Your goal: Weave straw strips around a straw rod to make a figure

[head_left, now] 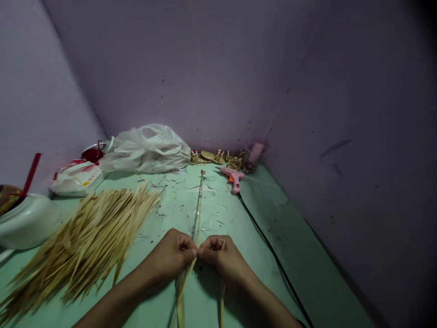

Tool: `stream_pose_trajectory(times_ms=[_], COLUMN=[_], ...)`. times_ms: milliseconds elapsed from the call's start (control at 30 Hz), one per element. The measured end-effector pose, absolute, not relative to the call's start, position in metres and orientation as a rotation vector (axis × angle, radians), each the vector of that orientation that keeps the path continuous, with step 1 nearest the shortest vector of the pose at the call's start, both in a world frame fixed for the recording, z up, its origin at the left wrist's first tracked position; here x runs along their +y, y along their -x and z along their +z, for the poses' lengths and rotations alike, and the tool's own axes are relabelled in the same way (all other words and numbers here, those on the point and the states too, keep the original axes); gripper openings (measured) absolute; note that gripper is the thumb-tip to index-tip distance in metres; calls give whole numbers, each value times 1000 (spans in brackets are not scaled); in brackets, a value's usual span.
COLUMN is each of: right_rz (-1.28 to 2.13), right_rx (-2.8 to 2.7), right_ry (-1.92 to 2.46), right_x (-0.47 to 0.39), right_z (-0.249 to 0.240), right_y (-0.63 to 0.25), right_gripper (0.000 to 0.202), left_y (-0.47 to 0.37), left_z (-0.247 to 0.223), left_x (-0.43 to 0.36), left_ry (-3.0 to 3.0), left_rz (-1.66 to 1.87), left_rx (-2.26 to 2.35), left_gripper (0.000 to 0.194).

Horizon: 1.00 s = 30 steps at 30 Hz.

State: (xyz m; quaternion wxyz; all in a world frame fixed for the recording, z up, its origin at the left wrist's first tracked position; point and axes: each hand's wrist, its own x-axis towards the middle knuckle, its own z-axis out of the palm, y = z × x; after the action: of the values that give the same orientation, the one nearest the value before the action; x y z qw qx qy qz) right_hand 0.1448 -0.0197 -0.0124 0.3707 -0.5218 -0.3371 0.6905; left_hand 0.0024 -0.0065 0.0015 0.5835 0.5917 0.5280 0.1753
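A thin braid of pale dried straw (200,200) runs straight down the green tabletop from a fixed point near the back. At its near end my left hand (177,253) is closed in a pinch on the strands. My right hand (220,255) pinches there too, its fingertips touching those of the left. Loose straw strands (183,296) hang below the left hand, and a single strand trails under the right one. What lies inside the curled fingers is partly hidden.
Left lies a spread of dried straw strips (92,237), beside a white pot (30,221) and a white-red packet (77,177). Behind are a plastic bag (150,150) and woven straw pieces (208,157). A pink glue gun (234,177) trails its black cord (269,246) along the right.
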Motion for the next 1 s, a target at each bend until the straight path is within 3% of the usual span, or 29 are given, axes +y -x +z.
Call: stream_pose_trajectory(times_ms=[167,500,1000], right_rz=[1891,1829,1818], right_rx=[-760,-827,-844], right_ry=[1262,1241,1265], right_x=[-20,-21,-21], right_z=[-17,-18,-23], right_y=[-148,-146,-144], right_gripper=[20,22,18], left_y=[9,9,11], left_z=[13,-11,-14], left_x=[-6,-27,-25], left_ry=[-1252,-1069,-1209], left_rz=[183,221,208], left_rx=[1121,1282,1227], left_gripper=[27,12,12])
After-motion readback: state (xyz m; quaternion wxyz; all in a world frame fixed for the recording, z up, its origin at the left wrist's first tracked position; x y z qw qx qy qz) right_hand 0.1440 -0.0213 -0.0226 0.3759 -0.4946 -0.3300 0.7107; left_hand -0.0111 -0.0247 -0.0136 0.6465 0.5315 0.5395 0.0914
